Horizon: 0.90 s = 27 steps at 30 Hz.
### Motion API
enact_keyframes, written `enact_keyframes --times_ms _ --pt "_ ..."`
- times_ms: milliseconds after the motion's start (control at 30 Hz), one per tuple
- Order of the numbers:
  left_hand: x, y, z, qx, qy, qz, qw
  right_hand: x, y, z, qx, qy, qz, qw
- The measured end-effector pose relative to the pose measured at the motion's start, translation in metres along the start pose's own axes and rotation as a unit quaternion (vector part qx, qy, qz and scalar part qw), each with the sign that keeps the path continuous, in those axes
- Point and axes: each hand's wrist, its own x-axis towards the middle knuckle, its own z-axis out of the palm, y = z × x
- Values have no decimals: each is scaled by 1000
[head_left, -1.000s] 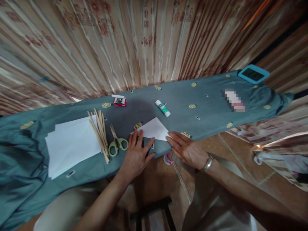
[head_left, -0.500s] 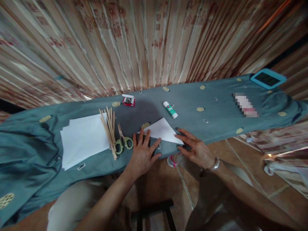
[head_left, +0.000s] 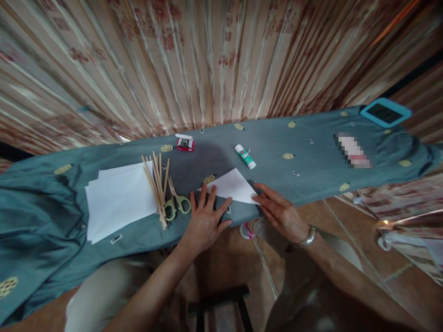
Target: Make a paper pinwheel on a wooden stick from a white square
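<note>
A folded white sheet of paper (head_left: 237, 186), triangular in outline, lies on the cloth-covered table in front of me. My left hand (head_left: 206, 219) rests with fingers spread along its left part, fingertips pressing on the paper. At the paper's right corner, my right hand (head_left: 280, 212) has its fingers drawn together over the tip, which they hide; the thumb is tucked out of sight. A bracelet circles the right wrist. Just beyond the paper lies a green and white glue stick (head_left: 245, 157). Scissors with pale green handles (head_left: 177, 204) sit left of my left hand.
Several wooden sticks (head_left: 159, 186) overlap a stack of white paper (head_left: 119, 200) on the left. Farther back is an open red and white box (head_left: 185, 143). A blue-framed tablet (head_left: 386, 113) and a pixelated item (head_left: 353, 150) lie right. Curtains (head_left: 207, 64) hang behind the table.
My right hand's fingers have closed together at the paper's right corner, and its thumb has gone out of view. My left hand stays in place on the paper.
</note>
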Motion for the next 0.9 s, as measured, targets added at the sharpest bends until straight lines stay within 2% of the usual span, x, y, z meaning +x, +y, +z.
enact_keyframes --times_ms 167,267,433,600,767,900 --pt "-3 0 0 1 8 11 1000 9 -17 -20 -35 -1 -49 998" --pt "-5 2 1 0 5 18 1000 16 -26 -34 -38 -5 -52 998" --pt "-9 9 2 -12 -1 40 999 43 -30 -44 54 -34 -58 996" --pt "-9 12 2 -17 -1 41 999 85 -31 -31 148 -121 -66 979" --pt "-10 12 3 -25 4 43 999 117 -35 -7 141 -186 -57 971" --pt "-12 12 5 -23 0 44 999 127 -37 11 146 -208 -55 966"
